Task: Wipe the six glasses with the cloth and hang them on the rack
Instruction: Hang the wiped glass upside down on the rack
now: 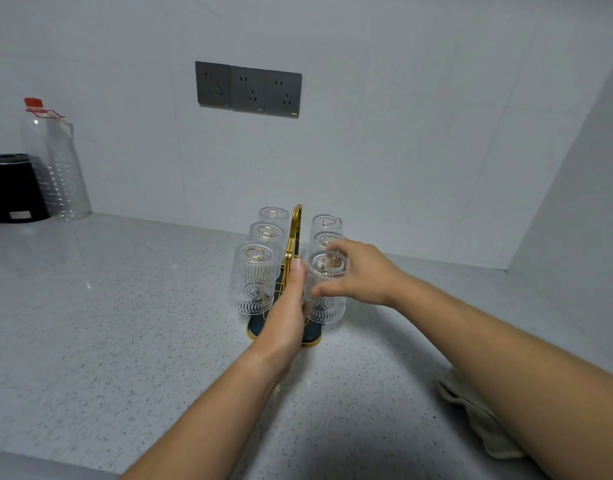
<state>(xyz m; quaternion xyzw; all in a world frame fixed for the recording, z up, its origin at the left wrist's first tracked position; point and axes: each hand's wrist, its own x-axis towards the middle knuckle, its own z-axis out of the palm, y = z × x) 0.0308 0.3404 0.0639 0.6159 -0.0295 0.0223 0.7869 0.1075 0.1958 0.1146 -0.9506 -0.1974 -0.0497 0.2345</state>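
Glasses [263, 233] are all six upside down on the rack [295, 230], three either side of the gold handle, so this looks like the very last bit of the job. The near right glass [327, 299] is the one in hand: the right hand [358, 275] has its fingers [336, 252] curled over the upturned base with the thumb on the near side, a proper grip. The left hand [291, 303] lies against that glass's left side, thumb up beside the handle; whether its fingers wrap round I honestly can't tell (the glass blurs them). The cloth [471, 417] lies on the desk [125, 306] near right, well apart from the rack.

What I'd worry about: if that glass isn't fully seated on its gold prong, letting go could tip it into its neighbour just behind, or off the rack onto the desk. Also both forearms are close to the rack, so pulling back carelessly could knock the near left glass [253, 278]
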